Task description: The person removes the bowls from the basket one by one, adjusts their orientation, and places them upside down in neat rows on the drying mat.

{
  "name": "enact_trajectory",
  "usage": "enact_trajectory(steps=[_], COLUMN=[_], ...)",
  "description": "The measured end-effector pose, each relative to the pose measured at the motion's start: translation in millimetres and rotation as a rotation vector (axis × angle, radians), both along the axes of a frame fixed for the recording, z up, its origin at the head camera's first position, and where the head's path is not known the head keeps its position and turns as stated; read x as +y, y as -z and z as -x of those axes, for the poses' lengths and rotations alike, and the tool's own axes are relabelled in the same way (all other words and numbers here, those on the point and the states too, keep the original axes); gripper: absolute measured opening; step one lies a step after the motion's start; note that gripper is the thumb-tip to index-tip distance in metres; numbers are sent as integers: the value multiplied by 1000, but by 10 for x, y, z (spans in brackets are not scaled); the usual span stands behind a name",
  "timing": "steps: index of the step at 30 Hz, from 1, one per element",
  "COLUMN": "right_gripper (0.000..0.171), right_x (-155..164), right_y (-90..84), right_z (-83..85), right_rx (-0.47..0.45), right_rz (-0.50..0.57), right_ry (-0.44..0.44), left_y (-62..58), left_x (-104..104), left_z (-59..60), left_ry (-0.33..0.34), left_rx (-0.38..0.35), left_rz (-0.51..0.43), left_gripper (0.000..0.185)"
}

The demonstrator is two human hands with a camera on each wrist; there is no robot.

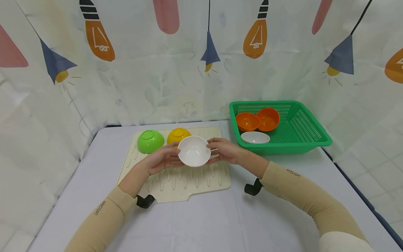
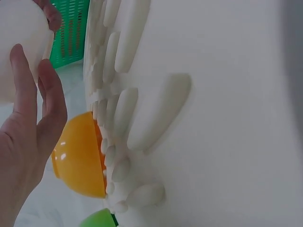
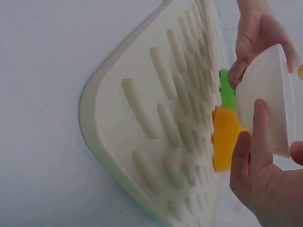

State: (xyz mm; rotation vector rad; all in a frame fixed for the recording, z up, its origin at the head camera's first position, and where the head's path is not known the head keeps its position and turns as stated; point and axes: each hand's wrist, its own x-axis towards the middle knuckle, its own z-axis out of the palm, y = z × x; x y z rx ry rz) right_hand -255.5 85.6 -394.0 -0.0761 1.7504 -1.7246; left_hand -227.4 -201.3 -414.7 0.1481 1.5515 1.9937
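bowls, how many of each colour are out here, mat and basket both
white bowls: 2, one held by the left hand and right hand, one in the green basket
orange bowls: 2, in the basket
green bowl: 1, upside down on the drying mat
yellow bowl: 1, upside down on the mat
total: 6

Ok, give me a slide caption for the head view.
Both hands, left hand and right hand, hold a white bowl above the drying mat.

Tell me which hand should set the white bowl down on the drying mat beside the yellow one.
Probably the right hand: the free ridged area of the drying mat lies on its side of the yellow bowl, while the green bowl crowds the left hand. Both grip the white bowl.
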Motion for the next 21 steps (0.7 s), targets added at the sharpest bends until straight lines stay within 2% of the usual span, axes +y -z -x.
enact_trajectory(steps=[4, 7, 9, 14, 17, 21], right_gripper=[43, 43, 43, 47, 51, 60], right_x=[8, 24, 35, 57, 59, 63], right_y=[7, 6, 2, -3, -9, -22], right_z=[-6, -11, -11, 0, 10, 15], right_rx=[4, -3, -5, -5, -16, -29], right_rz=[13, 25, 31, 28, 13, 1], right_ry=[-15, -31, -44, -67, -67, -70], left_y=[11, -14, -45, -104, -112, -76], left_x=[-4, -9, -6, 5, 21, 57], left_z=[-20, -45, -62, -111, -148, -176], left_ry=[-26, -41, -51, -85, -105, -114], left_rx=[68, 165, 247, 491, 652, 960], left_rz=[28, 83, 154, 348, 411, 519], left_gripper=[62, 61, 61, 63, 63, 59])
